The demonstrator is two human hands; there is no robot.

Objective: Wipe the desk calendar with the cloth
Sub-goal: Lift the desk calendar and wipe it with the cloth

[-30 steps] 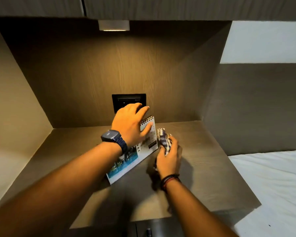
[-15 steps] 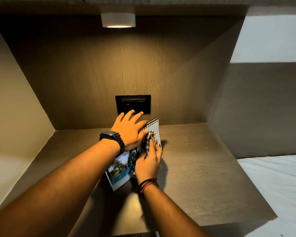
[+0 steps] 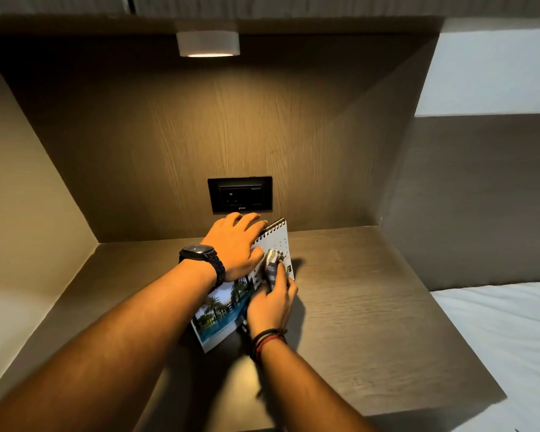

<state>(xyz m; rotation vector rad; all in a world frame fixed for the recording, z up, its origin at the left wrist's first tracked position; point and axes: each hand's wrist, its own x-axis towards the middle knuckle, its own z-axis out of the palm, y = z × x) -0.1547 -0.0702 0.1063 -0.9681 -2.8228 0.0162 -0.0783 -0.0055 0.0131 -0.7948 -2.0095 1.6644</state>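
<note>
A spiral-bound desk calendar (image 3: 220,313) with a pool and palm photo stands tilted on the wooden desk (image 3: 356,322) in the middle of the head view. My left hand (image 3: 236,244), with a dark watch on the wrist, grips the calendar's top spiral edge, its fingers spread over it. My right hand (image 3: 272,302) presses a bunched blue and white patterned cloth (image 3: 272,263) against the calendar's white date page on the right side. Much of the calendar's face is hidden by both hands.
A black wall socket plate (image 3: 240,194) sits on the back panel just above the calendar. A small lamp (image 3: 207,43) glows under the top shelf. Side panels close the alcove left and right. A white bed sheet (image 3: 505,338) lies to the right of the desk.
My right hand carried the cloth from beside the calendar onto its face and keeps it pressed on the date page. My left hand stays on the top edge. The camera tilted up slightly.
</note>
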